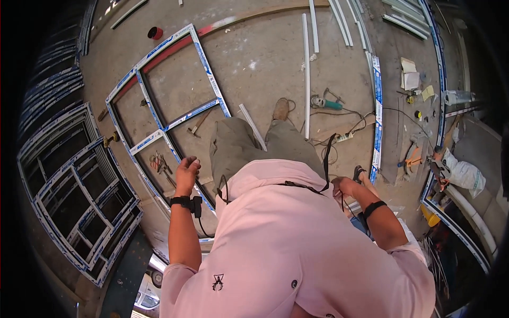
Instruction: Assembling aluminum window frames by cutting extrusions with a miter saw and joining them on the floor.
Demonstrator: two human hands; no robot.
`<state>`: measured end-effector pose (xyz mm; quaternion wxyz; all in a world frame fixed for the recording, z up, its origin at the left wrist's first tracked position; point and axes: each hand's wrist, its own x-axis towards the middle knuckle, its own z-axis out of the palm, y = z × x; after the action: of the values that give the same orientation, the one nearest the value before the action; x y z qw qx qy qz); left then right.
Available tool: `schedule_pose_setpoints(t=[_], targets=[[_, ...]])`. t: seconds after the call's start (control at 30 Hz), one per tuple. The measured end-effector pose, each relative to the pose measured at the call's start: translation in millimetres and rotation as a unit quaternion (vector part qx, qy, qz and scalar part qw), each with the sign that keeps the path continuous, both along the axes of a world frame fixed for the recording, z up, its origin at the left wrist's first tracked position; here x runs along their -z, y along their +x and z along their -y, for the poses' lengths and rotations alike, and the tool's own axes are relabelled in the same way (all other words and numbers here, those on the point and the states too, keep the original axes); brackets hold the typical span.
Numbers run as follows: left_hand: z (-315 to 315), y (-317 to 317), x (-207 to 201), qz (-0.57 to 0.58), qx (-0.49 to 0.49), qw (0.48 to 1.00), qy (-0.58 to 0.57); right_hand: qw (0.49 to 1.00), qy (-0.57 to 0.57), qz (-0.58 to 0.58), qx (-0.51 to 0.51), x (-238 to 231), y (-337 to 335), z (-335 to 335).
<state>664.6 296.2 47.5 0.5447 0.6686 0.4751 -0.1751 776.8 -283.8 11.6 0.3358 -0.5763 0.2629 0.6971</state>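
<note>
Concrete floor [260, 55] bears a blue-and-white frame [164, 131]; left hand [187, 173] curls half-open near it; right hand's [345, 187] grip, I can't tell.

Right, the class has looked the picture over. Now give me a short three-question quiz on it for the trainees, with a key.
1. Multiple choice: what colour is the body of the angle grinder? A) yellow; B) green; C) white.
2. True or false: the person's right hand is gripping the angle grinder.
3. Short answer: which hand is nearer the large divided frame that has a hammer showing through one opening?

Key:
1. B.
2. False; that hand is beside the pink shirt, apart from the grinder.
3. The left hand.
</note>
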Motion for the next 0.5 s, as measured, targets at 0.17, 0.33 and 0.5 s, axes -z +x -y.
schedule_pose_setpoints(t=[0.17, 0.33, 0.5], targets=[[-3, 13, 29, -0.096, -0.063, 0.991, -0.073, 0.970, -0.024, 0.229, -0.074, 25, 48, -2], [-56, 73, 65, -0.180, 0.070, 0.975, -0.106, 0.902, -0.162, 0.338, -0.214, -22, 114, -70], [-176, 217, 112, -0.035, 0.045, 0.994, -0.092, 0.901, -0.167, 0.399, -0.045, -39, 150, -102]])
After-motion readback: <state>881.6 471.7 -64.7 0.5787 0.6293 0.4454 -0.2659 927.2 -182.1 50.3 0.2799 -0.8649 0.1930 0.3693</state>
